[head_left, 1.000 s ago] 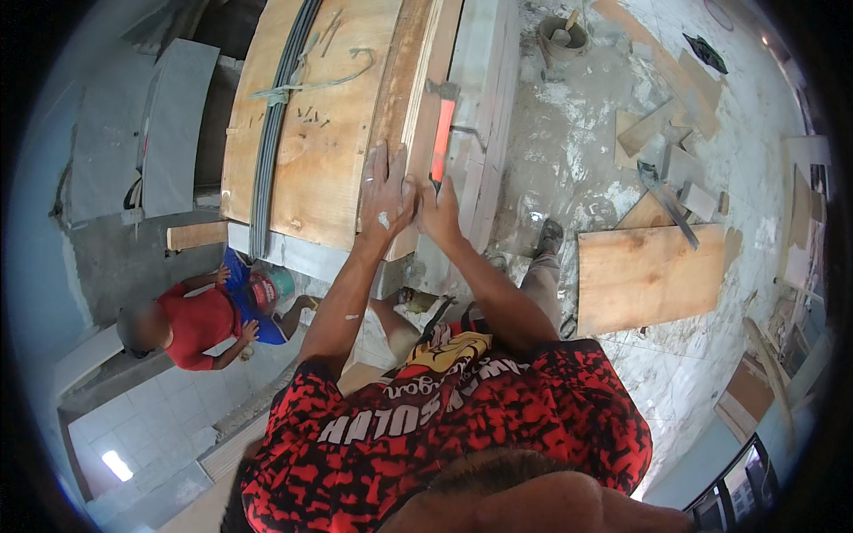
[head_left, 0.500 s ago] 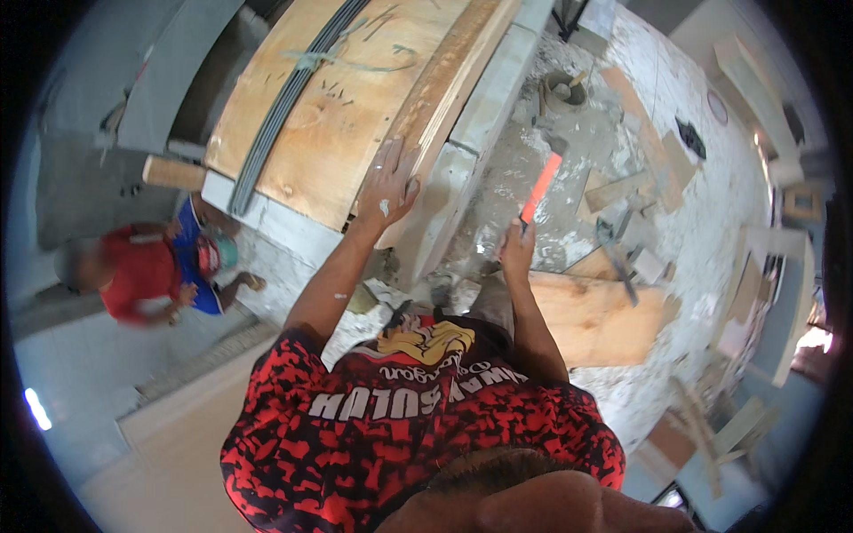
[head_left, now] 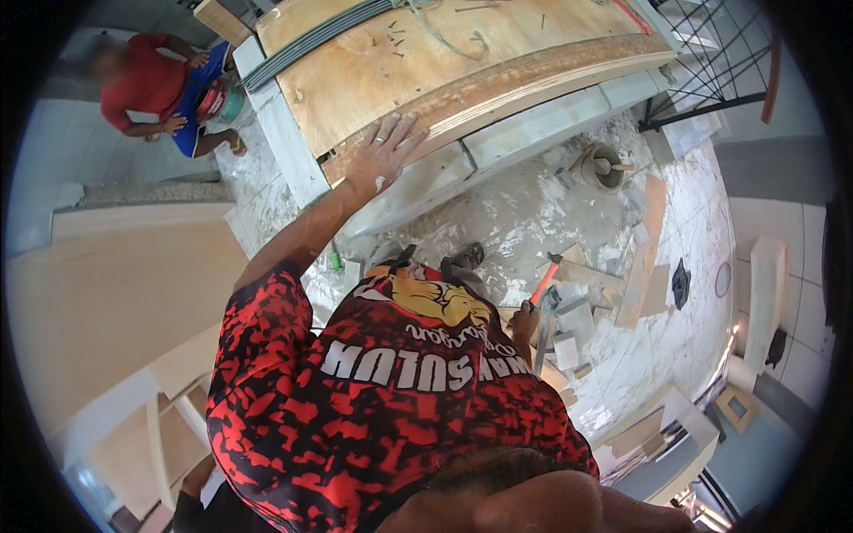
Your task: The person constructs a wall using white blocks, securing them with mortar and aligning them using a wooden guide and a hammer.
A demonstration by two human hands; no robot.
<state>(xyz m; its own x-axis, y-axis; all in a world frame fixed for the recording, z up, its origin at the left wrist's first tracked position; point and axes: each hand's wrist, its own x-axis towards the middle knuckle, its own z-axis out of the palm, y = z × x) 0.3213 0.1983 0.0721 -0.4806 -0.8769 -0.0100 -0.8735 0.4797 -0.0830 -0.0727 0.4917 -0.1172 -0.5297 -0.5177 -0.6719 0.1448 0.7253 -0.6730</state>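
Note:
My left hand lies with its fingers stretched out on a brown wooden strip, at the near left end of a plywood sheet. The sheet rests on a bench of pale blocks. Low at my right side, my right hand is closed round the orange handle of a hammer, whose dark head points up and away. A bundle of grey rods lies across the plywood. Several loose nails and a thin greenish cord lie beside it.
At the far left a person in red sits on a bucket. Wood offcuts and a mortar bucket stand on the splattered floor at right. A black metal frame is at the far right. Another person's arm shows lower left.
My view has turned, so the bench now runs more across the picture. My right hand has drawn closer to my body with the hammer. The left hand stays on the wooden strip.

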